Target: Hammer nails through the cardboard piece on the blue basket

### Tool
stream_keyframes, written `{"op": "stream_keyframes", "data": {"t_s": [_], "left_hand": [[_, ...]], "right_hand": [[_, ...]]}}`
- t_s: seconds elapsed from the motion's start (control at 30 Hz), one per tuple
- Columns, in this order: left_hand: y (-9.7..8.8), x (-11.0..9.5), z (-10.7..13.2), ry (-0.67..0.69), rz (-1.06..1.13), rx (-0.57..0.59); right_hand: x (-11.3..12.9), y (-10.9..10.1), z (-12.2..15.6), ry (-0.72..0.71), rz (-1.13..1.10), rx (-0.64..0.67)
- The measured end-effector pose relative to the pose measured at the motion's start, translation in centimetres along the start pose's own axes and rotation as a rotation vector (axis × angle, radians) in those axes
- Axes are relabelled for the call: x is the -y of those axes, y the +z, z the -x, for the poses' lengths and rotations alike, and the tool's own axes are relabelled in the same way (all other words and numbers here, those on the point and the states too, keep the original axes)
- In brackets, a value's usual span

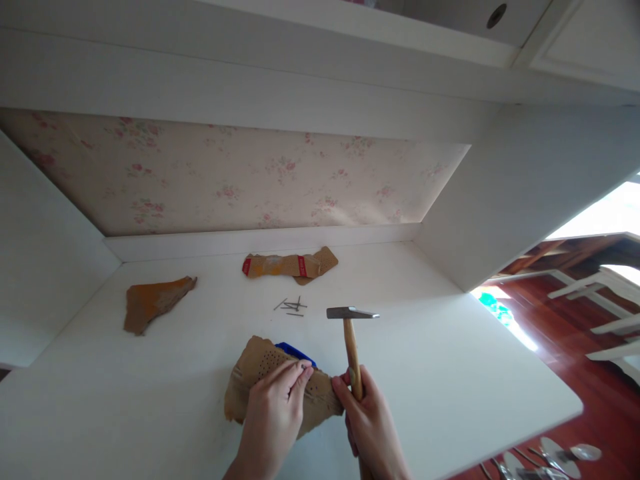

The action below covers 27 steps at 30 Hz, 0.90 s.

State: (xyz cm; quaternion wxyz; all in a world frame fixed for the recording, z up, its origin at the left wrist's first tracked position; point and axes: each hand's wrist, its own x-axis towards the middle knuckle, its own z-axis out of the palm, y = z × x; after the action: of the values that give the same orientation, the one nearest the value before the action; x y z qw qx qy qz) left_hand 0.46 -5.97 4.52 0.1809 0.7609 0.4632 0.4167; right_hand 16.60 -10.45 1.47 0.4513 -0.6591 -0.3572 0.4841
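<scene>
My right hand is closed around the wooden handle of a hammer, whose steel head is raised above the white desk. My left hand rests on a torn piece of brown cardboard dotted with small holes, thumb and fingers pinched together at its upper edge, apparently on a small nail I can barely make out. A blue object pokes out from under the cardboard. A small heap of loose nails lies on the desk just beyond.
Two more cardboard scraps lie on the desk: one at the left, one with red bands at the back. Floral wallpaper backs the white alcove. At right, red wood floor, white furniture and metal bits.
</scene>
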Motion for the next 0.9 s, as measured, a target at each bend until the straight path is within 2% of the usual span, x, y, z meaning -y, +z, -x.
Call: {"op": "stream_keyframes", "data": {"t_s": [0.3, 0.63, 0.8, 0.9], "left_hand": [[0.5, 0.3, 0.5, 0.072, -0.019, -0.021], [0.8, 0.3, 0.8, 0.061, -0.04, -0.023], [0.8, 0.3, 0.8, 0.043, -0.003, -0.013], [0.4, 0.2, 0.5, -0.021, 0.078, 0.014]], "right_hand": [[0.4, -0.3, 0.0, -0.042, 0.046, -0.011], [0.9, -0.6, 0.6, -0.099, 0.077, -0.11], [0.0, -0.7, 0.4, -0.036, 0.052, -0.031], [-0.2, -0.6, 0.3, 0.006, 0.004, 0.0]]}}
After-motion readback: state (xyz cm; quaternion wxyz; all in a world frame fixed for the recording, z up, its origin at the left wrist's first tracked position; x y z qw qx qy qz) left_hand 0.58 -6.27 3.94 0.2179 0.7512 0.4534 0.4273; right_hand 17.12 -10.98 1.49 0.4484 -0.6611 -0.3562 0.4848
